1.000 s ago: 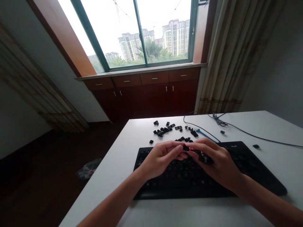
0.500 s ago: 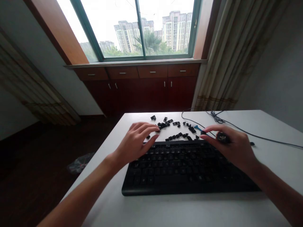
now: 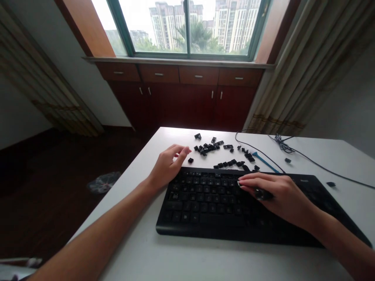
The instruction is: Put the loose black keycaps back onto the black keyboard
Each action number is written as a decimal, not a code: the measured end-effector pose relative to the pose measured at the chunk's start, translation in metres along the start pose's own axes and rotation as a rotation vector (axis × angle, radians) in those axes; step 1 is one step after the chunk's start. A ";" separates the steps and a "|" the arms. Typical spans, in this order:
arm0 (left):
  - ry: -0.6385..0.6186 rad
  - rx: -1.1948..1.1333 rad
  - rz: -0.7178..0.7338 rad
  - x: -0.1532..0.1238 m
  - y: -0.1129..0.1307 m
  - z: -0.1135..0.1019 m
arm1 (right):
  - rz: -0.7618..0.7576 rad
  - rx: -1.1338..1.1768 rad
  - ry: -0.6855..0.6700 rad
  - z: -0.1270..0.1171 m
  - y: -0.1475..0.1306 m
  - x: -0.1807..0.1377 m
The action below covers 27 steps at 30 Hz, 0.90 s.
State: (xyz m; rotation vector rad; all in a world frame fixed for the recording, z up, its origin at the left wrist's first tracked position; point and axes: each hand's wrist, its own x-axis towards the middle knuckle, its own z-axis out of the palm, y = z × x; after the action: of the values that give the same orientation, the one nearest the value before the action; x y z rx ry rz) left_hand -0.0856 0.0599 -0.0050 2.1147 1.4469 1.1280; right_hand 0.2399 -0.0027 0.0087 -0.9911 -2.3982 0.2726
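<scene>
A black keyboard point(image 3: 211, 203) lies across the white table point(image 3: 181, 257). My left hand point(image 3: 168, 166) rests at the keyboard's top-left corner with its fingers loosely stretched and nothing in them. Its fingertips are close to a single loose keycap point(image 3: 190, 160). My right hand point(image 3: 277, 195) lies over the middle-right keys with the forefinger stretched to the left, and it keeps a small black object point(image 3: 263, 194) tucked under the thumb. Several loose black keycaps point(image 3: 209, 147) lie scattered behind the keyboard.
A thin blue tool point(image 3: 265, 162) lies behind the keyboard on the right. A black cable point(image 3: 307, 158) runs across the far right of the table, with two stray keycaps near it. Beyond the table's far edge stand dark wooden cabinets point(image 3: 187, 97), a window and curtains.
My hands met over the keyboard, then parted. The left moved to the top-left corner. The right reached toward the loose keycaps, then came back down onto the keys, still holding the black object.
</scene>
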 end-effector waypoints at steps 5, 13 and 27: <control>-0.048 -0.026 -0.019 0.001 -0.002 0.000 | -0.005 0.012 0.015 0.004 0.005 0.000; -0.111 -0.013 -0.019 0.000 -0.004 0.002 | -0.026 -0.025 -0.075 -0.001 0.006 -0.001; -0.107 -0.022 0.008 0.001 -0.007 0.002 | 0.019 -0.058 -0.118 -0.002 0.007 0.000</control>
State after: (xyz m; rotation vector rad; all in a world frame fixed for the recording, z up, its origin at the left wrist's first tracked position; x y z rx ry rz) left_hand -0.0878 0.0635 -0.0104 2.1330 1.3728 1.0129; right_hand 0.2454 0.0018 0.0082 -1.0513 -2.5170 0.2777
